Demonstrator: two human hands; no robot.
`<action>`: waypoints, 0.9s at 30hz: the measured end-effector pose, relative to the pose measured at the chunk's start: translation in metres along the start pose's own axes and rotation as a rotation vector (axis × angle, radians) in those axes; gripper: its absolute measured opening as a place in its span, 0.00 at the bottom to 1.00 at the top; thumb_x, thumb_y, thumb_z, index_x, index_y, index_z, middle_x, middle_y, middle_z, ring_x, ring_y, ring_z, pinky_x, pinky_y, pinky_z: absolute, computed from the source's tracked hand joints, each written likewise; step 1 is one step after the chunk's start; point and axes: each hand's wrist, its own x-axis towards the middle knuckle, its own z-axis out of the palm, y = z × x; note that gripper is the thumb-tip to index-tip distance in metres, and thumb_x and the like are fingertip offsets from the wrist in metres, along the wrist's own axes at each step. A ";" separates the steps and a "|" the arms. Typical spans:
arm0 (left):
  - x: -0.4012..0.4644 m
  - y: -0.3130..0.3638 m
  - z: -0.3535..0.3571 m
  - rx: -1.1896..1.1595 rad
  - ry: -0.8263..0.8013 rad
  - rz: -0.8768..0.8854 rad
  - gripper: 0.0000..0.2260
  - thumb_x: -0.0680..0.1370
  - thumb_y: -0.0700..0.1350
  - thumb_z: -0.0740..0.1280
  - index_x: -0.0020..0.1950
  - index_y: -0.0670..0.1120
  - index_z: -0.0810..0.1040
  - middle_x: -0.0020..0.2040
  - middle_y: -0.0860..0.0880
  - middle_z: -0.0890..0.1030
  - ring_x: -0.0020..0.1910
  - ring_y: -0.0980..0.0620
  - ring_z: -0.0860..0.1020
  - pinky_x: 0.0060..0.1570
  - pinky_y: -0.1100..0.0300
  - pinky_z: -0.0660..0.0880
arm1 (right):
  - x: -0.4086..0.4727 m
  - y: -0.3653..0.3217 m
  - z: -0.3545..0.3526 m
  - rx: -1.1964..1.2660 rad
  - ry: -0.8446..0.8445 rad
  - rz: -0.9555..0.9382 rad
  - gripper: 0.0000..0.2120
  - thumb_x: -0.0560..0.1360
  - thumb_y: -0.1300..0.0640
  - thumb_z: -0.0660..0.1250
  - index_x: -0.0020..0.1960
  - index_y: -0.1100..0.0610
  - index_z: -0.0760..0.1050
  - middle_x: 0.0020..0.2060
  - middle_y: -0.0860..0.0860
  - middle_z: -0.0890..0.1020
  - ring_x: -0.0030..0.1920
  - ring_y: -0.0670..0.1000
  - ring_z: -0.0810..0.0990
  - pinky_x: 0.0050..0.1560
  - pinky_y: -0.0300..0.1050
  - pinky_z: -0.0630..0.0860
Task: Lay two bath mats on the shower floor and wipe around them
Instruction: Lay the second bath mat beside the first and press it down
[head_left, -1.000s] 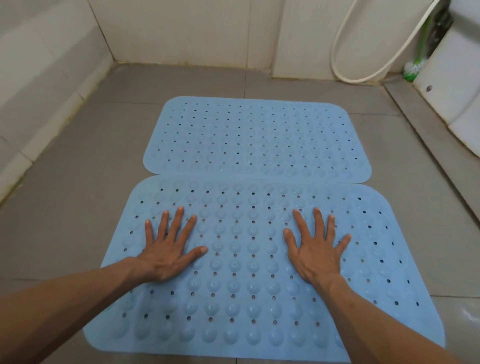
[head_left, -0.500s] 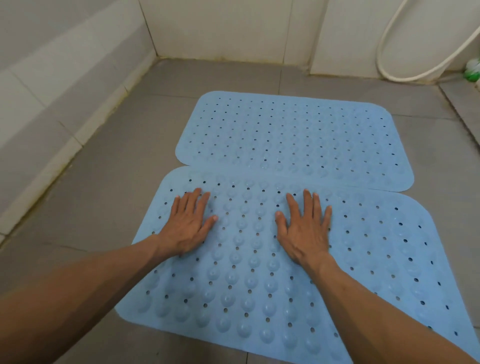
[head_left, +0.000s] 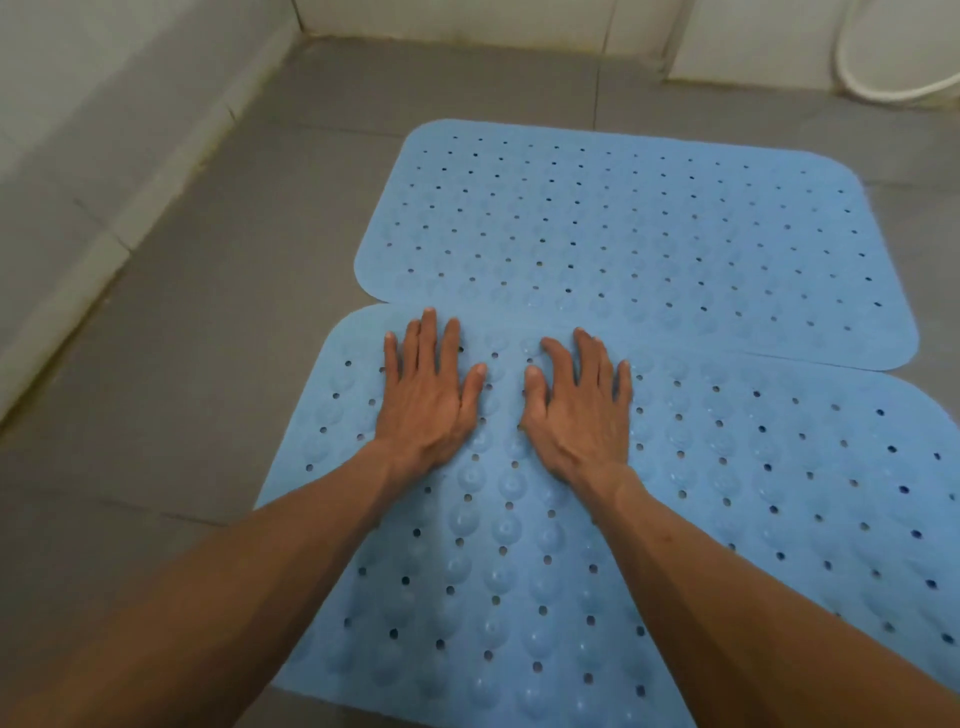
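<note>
The near mat (head_left: 519, 545) lies flat on the shower floor (head_left: 171, 364), its far edge touching, perhaps just overlapping, the near edge of the far mat (head_left: 623, 228), which lies closer to the back wall (head_left: 493, 21). Both are thin blue rubbery sheets, dotted with drain holes and raised bumps. They look light and floppy, likely to sag if lifted by one corner and to cling once pressed down; a grip along an edge or at two corners would suit best. The left hand (head_left: 426, 400) and right hand (head_left: 576, 410) rest palm-down, side by side on the near mat close to that seam, fingers straight and holding nothing, pressing it flat by the look of it. The near mat's right and lower edges run out of view, and both forearms cover part of it. A white hose (head_left: 872, 91) is only partly in view at the top right. No cloth for wiping is in sight.
</note>
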 end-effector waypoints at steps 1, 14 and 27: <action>0.002 -0.002 0.003 0.038 0.005 0.018 0.31 0.81 0.60 0.46 0.79 0.44 0.47 0.79 0.40 0.44 0.78 0.42 0.43 0.75 0.41 0.39 | 0.002 -0.001 0.001 0.013 0.019 0.019 0.26 0.81 0.41 0.46 0.77 0.46 0.60 0.79 0.51 0.55 0.80 0.51 0.48 0.78 0.57 0.41; 0.021 0.002 0.000 0.060 0.025 0.102 0.32 0.82 0.60 0.46 0.79 0.42 0.44 0.79 0.39 0.42 0.78 0.41 0.42 0.75 0.37 0.43 | 0.008 -0.013 0.008 0.050 0.259 0.197 0.24 0.82 0.44 0.48 0.72 0.53 0.66 0.78 0.53 0.60 0.79 0.53 0.54 0.79 0.58 0.47; 0.028 0.003 -0.007 0.068 -0.044 0.148 0.33 0.81 0.59 0.52 0.79 0.40 0.50 0.78 0.36 0.47 0.78 0.37 0.45 0.74 0.36 0.46 | 0.011 -0.021 0.006 -0.173 0.153 0.247 0.27 0.80 0.42 0.53 0.73 0.55 0.66 0.77 0.58 0.61 0.78 0.59 0.56 0.76 0.65 0.50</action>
